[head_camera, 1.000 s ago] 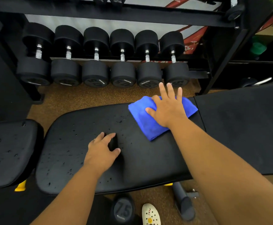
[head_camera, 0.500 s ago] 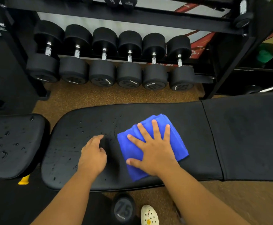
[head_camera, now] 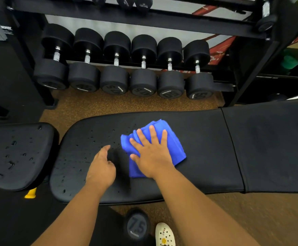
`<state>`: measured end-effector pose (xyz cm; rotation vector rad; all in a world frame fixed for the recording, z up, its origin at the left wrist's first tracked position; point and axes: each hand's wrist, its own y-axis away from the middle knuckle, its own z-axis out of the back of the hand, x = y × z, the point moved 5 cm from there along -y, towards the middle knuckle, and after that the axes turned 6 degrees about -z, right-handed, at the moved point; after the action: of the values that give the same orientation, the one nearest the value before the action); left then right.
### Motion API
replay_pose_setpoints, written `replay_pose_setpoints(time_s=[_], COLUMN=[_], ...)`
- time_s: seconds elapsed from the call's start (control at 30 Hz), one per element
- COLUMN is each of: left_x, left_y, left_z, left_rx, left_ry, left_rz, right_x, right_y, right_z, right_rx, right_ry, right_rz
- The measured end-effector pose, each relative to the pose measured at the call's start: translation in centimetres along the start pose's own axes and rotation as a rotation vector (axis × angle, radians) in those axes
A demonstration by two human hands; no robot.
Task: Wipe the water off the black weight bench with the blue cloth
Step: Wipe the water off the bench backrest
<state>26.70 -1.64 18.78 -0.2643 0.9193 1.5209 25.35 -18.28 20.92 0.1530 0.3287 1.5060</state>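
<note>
The black weight bench (head_camera: 203,148) runs left to right across the middle of the head view. Water drops dot its left part and the separate seat pad (head_camera: 15,155) at far left. A folded blue cloth (head_camera: 175,148) lies on the middle pad. My right hand (head_camera: 151,153) presses flat on the cloth, fingers spread, palm down. My left hand (head_camera: 101,167) rests on the pad just left of the cloth, fingers loosely curled, holding nothing. The bench to the right of the cloth looks dry.
A rack with several black dumbbells (head_camera: 142,68) stands behind the bench. A 7.5 dumbbell (head_camera: 137,226) and a white clog (head_camera: 165,235) are on the brown floor below the bench's near edge. A black frame post (head_camera: 254,64) rises at back right.
My right hand has slid the blue cloth from the far right part of the pad leftward and nearer, close to my left hand. The left hand has stayed put.
</note>
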Motion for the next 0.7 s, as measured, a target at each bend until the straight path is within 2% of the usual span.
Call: replay_pose_setpoints(time_s=[0.1, 0.17, 0.27, 0.33, 0.43, 0.57, 0.7], left_x=[0.2, 0.2, 0.0, 0.0, 0.1, 0.3, 1.0], left_y=[0.2, 0.3, 0.1, 0.0, -0.2, -0.1, 0.5], left_z=[-0.3, -0.6, -0.8, -0.9, -0.6, -0.3, -0.3], left_rx=[0.024, 0.066, 0.123, 0.159, 0.191, 0.209, 0.193], left_ry=[-0.029, -0.079, -0.121, -0.14, -0.14, -0.108, -0.118], left_rz=[0.004, -0.009, -0.042, -0.04, -0.043, -0.029, -0.072], right_x=[0.3, -1.7, -6.3, -7.7, -5.8, -1.0, 1.7], right_y=[3.3, 4.7, 4.4, 3.0, 1.1, 1.6, 6.3], right_z=[-0.8, -0.9, -0.1, 0.3, 0.8, -0.2, -1.8], right_rx=[0.019, -0.018, -0.093, -0.064, -0.076, -0.062, -0.05], right_ry=[-0.011, -0.004, 0.034, 0.046, 0.016, -0.02, -0.047], right_rz=[0.123, 0.125, -0.045, -0.173, -0.244, -0.156, -0.016])
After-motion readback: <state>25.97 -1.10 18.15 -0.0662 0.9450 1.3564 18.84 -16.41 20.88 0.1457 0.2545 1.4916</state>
